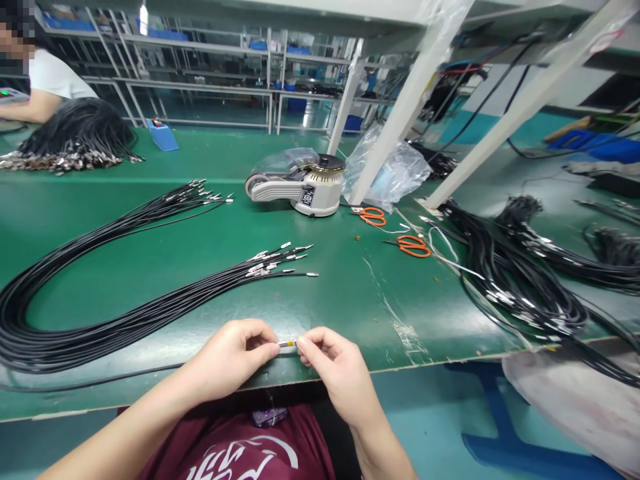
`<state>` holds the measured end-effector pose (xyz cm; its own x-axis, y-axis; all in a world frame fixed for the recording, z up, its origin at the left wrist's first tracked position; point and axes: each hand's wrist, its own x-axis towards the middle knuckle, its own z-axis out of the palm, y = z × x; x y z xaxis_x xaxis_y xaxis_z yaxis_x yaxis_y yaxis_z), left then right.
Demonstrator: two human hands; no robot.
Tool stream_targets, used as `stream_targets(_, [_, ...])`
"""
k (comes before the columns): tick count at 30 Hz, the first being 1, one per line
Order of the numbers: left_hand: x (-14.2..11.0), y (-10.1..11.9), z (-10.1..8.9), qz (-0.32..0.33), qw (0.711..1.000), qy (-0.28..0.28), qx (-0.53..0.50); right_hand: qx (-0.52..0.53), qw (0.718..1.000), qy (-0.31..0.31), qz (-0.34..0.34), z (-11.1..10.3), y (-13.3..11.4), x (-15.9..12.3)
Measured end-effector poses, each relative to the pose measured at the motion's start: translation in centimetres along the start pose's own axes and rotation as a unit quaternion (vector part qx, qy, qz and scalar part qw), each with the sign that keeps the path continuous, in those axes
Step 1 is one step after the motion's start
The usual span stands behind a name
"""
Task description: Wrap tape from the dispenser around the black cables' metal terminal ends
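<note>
A black cable [127,375] runs along the front of the bench into my left hand [235,353], whose thumb and fingers are pinched on it near its end. A short stretch of the cable end [287,344], with a small yellow band on it, shows between my hands. My right hand [333,363] pinches the tip of that end with thumb and forefinger. What lies under the fingertips is hidden. Just beyond my hands, a bent bundle of black cables [150,313] with silvery and white ends lies on the green bench [345,300].
A grey round tape dispenser [320,193] stands at mid-bench. Two orange-handled scissors [414,246] lie beside the white post [410,100]. More black cable bundles [520,280] are at right. At far left, a person [60,77] sits by a cable heap [83,133].
</note>
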<state>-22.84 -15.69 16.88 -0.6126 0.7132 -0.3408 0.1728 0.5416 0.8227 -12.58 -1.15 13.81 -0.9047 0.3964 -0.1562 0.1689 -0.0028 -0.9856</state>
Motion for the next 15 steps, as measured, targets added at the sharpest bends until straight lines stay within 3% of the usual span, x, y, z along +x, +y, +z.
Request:
stream_targets(3, [0.06, -0.08, 0.06, -0.024, 0.999, -0.015, -0.017, -0.005, 1.000, 0.001, -0.003, 0.05, 0.13, -0.08])
stream_targets(9, [0.12, -0.48, 0.18, 0.079, 0.994, 0.030, 0.074, 0.012, 1.000, -0.001, 0.023, -0.05, 0.07, 0.12])
stream_targets(15, [-0.04, -0.79, 0.31, 0.100, 0.992, 0.037, 0.072, 0.055, 0.998, 0.003, 0.031, 0.09, -0.18, 0.26])
